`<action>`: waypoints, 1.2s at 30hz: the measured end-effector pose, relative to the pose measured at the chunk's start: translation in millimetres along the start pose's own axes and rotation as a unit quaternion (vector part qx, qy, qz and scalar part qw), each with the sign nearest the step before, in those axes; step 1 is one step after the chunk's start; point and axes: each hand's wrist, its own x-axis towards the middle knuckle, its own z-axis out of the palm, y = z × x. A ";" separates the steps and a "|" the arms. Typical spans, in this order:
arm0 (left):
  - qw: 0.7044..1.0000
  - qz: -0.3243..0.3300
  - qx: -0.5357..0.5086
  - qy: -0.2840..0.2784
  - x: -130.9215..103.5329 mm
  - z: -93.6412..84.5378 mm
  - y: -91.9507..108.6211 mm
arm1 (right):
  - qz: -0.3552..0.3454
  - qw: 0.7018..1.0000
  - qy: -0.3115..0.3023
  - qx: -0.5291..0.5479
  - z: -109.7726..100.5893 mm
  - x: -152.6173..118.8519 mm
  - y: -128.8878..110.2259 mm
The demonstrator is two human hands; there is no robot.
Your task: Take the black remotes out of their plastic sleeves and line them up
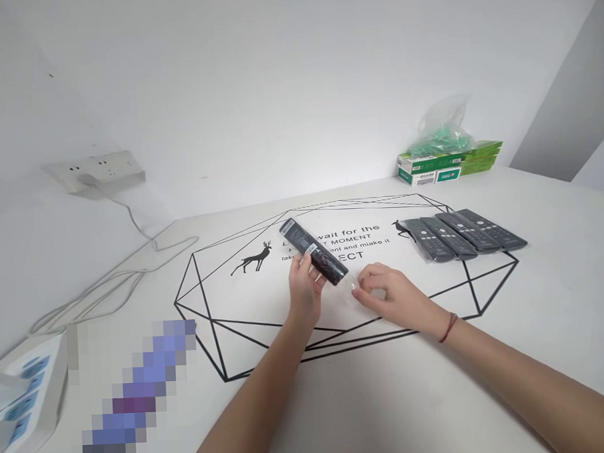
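Watching through the head view, I have the left hand [305, 288] wrapped around the lower middle of a dark remote control [298, 240], held at a slant above the worktop [389, 396]. Label side faces the camera, so probably it's the back. Right hand [392, 290] is at the loose end of the clear wrapper [349, 290], thumb touching film, fingers curled; can't tell if it's actually pinched. Hands are apart, remote and film between them: my read is left steadies, right minds the slack plastic.

Four more remotes [462, 233] lie side by side at right, slightly fanned, button side up, film visible around some; likely lined up there to stay within reach and out of the working spot. Green-and-white boxes [424, 168] sit at the back with a clear bag [442, 130] on top, presumably parked off the middle. Power strip [42, 398] at near left.
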 end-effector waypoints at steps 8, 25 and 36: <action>0.993 0.049 0.087 -0.061 -15.1 6.6 22.0 | 0.328 0.742 -0.059 0.582 18.3 -0.2 -4.7; 0.972 0.161 0.158 -0.062 -23.7 5.2 44.3 | 0.293 0.746 -0.161 0.575 24.2 -11.5 -3.3; 0.967 0.231 0.072 0.079 -0.5 -15.1 84.9 | 0.262 0.791 -0.232 0.502 23.2 -13.5 -2.4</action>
